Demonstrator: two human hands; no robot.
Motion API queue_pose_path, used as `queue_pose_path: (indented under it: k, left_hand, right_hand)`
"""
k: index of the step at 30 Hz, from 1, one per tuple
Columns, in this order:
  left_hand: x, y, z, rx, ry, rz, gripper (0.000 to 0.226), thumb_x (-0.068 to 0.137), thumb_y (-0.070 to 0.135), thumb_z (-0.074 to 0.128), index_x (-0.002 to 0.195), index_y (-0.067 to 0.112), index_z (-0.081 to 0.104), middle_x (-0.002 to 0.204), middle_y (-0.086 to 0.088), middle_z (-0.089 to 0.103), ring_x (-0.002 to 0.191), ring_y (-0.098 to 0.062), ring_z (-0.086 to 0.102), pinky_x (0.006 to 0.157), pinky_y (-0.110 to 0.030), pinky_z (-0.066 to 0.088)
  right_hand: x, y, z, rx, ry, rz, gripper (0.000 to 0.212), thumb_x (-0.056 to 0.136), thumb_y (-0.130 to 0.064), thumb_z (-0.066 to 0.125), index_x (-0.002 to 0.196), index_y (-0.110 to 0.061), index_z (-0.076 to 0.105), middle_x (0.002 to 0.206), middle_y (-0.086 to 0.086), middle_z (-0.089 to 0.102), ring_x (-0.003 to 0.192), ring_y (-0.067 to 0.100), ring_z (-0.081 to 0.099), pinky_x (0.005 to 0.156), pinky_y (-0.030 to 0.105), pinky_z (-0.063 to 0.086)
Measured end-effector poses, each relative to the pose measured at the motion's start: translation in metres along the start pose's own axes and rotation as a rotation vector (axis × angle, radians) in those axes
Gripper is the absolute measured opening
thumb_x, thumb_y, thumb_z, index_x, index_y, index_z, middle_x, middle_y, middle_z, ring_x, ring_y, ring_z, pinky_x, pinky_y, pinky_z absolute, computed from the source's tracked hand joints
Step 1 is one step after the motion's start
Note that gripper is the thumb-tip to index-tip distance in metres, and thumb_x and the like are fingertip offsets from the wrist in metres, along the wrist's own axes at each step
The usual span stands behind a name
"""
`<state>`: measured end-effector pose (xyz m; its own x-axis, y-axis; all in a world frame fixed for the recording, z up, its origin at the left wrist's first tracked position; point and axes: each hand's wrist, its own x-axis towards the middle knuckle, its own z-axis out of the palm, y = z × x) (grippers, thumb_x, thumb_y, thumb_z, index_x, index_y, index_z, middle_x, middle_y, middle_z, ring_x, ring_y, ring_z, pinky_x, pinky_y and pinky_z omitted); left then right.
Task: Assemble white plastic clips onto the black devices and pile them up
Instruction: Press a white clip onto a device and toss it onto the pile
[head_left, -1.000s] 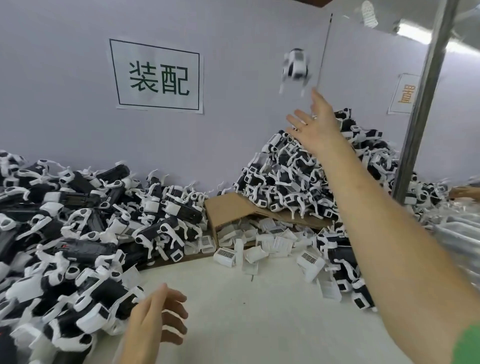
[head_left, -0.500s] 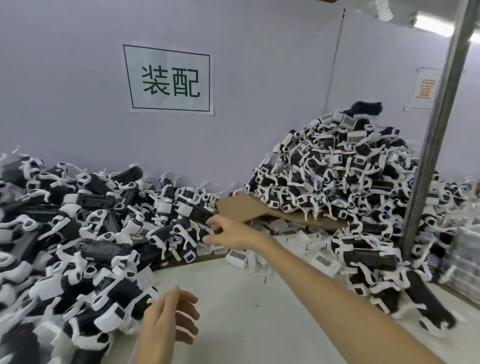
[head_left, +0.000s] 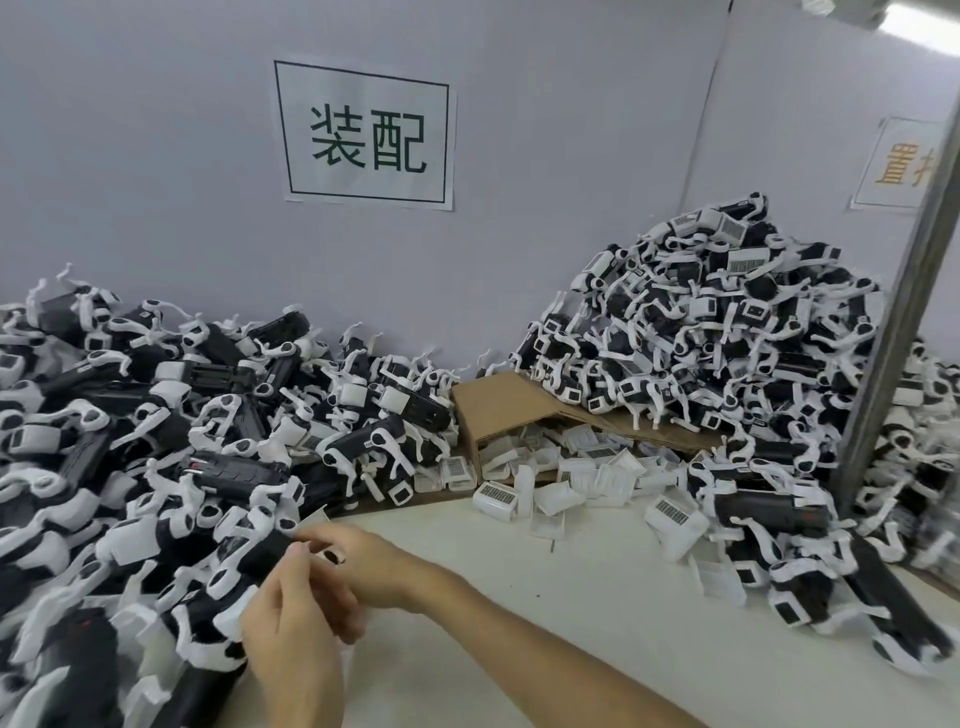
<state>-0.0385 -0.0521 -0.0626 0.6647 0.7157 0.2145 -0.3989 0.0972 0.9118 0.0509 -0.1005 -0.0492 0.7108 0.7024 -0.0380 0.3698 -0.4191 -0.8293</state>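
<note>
Right hand back at black device, left hand alongside, fingers' grasp unclear

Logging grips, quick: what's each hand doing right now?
Left hand: grips a black plastic device with white fittings.
Right hand: fingers curled; blur hides whether it holds anything.

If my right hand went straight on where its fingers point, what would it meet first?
Likely the black device at the near edge of the left pile; the right hand points leftward, nearly touching it.
</note>
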Motion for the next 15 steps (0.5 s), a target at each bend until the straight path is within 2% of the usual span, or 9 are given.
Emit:
queue_pose_path:
  k: [1,3,4,6,8,11,13,15]
  left_hand:
    - [0.001,0.001,-0.001,-0.038,0.026,-0.026,0.05,0.106,0.021,0.041,0.061,0.0,0.052,0.039,-0.007,0.049,0.029,-0.016,0.042,0.035,-0.018,0.034]
    - [0.002,0.003,0.0,-0.068,0.039,-0.047,0.048,0.107,0.02,0.041,0.065,-0.002,0.052,0.04,-0.006,0.049,0.029,-0.014,0.042,0.033,-0.015,0.031]
    - [0.0,0.003,0.0,-0.072,0.035,-0.049,0.048,0.107,0.02,0.041,0.065,-0.001,0.052,0.04,-0.006,0.049,0.029,-0.014,0.042,0.033,-0.014,0.031]
    - [-0.003,0.002,0.002,-0.078,0.004,-0.051,0.048,0.107,0.02,0.042,0.065,-0.001,0.053,0.041,-0.008,0.049,0.03,-0.015,0.042,0.033,-0.015,0.029]
    - [-0.006,0.001,0.003,-0.061,-0.038,-0.028,0.049,0.107,0.019,0.042,0.065,-0.002,0.054,0.043,-0.009,0.05,0.033,-0.019,0.042,0.033,-0.019,0.03]
    - [-0.006,0.0,0.002,-0.02,-0.081,-0.003,0.047,0.106,0.014,0.043,0.065,-0.002,0.057,0.046,-0.009,0.053,0.037,-0.019,0.045,0.036,-0.02,0.033]
    - [-0.004,-0.001,0.001,0.012,-0.111,-0.041,0.045,0.105,0.014,0.044,0.066,-0.002,0.059,0.048,-0.008,0.056,0.038,-0.016,0.048,0.037,-0.021,0.035]
    - [-0.002,-0.001,0.0,0.037,-0.156,-0.097,0.044,0.104,0.015,0.045,0.068,-0.003,0.06,0.052,-0.007,0.059,0.041,-0.015,0.05,0.039,-0.021,0.036]
  right_hand:
    - [-0.002,0.0,-0.001,0.024,-0.001,0.04,0.045,0.1,-0.028,0.055,0.144,-0.022,0.047,0.141,0.011,0.054,0.125,0.026,0.055,0.096,0.033,0.048]
    - [-0.007,0.002,-0.004,0.029,-0.022,0.104,0.037,0.09,-0.021,0.06,0.127,-0.019,0.056,0.112,0.008,0.061,0.096,0.021,0.06,0.073,0.026,0.048]
    - [-0.01,0.005,-0.006,0.006,-0.018,0.109,0.029,0.086,-0.018,0.058,0.115,-0.018,0.06,0.098,0.005,0.06,0.086,0.018,0.057,0.069,0.025,0.045]
    - [-0.016,0.013,-0.01,-0.047,0.022,0.111,0.012,0.085,-0.01,0.057,0.091,-0.019,0.06,0.082,0.0,0.056,0.077,0.015,0.052,0.066,0.026,0.042]
    - [-0.024,0.02,-0.015,-0.075,0.1,0.103,0.013,0.085,-0.009,0.062,0.079,-0.02,0.058,0.074,-0.004,0.053,0.068,0.011,0.048,0.059,0.024,0.036]
    - [-0.039,0.032,-0.029,-0.001,0.289,0.088,0.013,0.081,-0.016,0.075,0.083,-0.021,0.063,0.074,-0.006,0.058,0.063,0.006,0.051,0.056,0.022,0.037]
    - [-0.051,0.04,-0.041,0.193,0.396,0.102,0.016,0.083,-0.018,0.074,0.09,-0.028,0.065,0.083,-0.008,0.066,0.066,0.0,0.059,0.056,0.014,0.042]
    - [-0.064,0.05,-0.05,0.487,0.456,0.119,0.018,0.089,-0.015,0.068,0.104,-0.024,0.065,0.097,0.0,0.073,0.08,0.012,0.07,0.062,0.019,0.05]
